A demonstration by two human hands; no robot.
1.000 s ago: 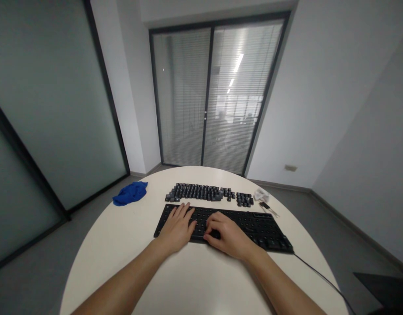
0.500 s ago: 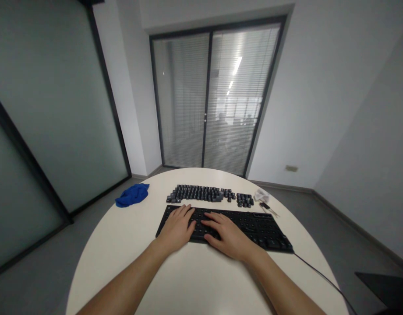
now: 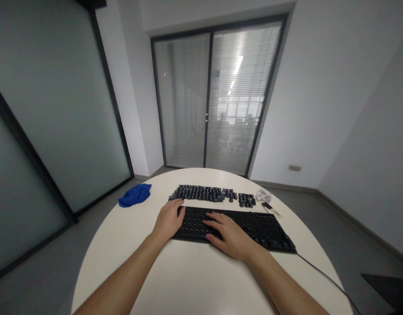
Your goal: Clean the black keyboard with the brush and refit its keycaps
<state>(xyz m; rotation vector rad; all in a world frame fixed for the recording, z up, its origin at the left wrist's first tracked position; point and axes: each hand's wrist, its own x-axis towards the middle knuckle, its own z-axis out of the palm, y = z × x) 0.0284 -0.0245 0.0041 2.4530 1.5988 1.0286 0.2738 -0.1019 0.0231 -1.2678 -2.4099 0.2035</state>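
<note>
A black keyboard [image 3: 196, 225] lies on the round table, its keycaps off over much of its surface so that small bare key mounts show. My left hand [image 3: 168, 218] covers the keyboard's left end. Its thumb is apart from the fingers, whose tips reach past the far edge, close to the near left end of the loose black keycaps [image 3: 201, 193]. Those keycaps are laid out in keyboard order behind the keyboard. Resting over the middle of the keyboard, my right hand [image 3: 230, 236] has its fingers spread and holds nothing.
A crumpled blue cloth [image 3: 135, 195] lies at the table's left. Towards the right are a crumpled clear-white bag [image 3: 263, 195] and a small dark tool [image 3: 267, 205] with pale thin prongs. The keyboard's cable [image 3: 323, 274] runs over the right table edge [image 3: 315, 232].
My left hand has moved left and slightly away from me, from the keyboard's keys to its left end. My right hand stays nearly where it was.
</note>
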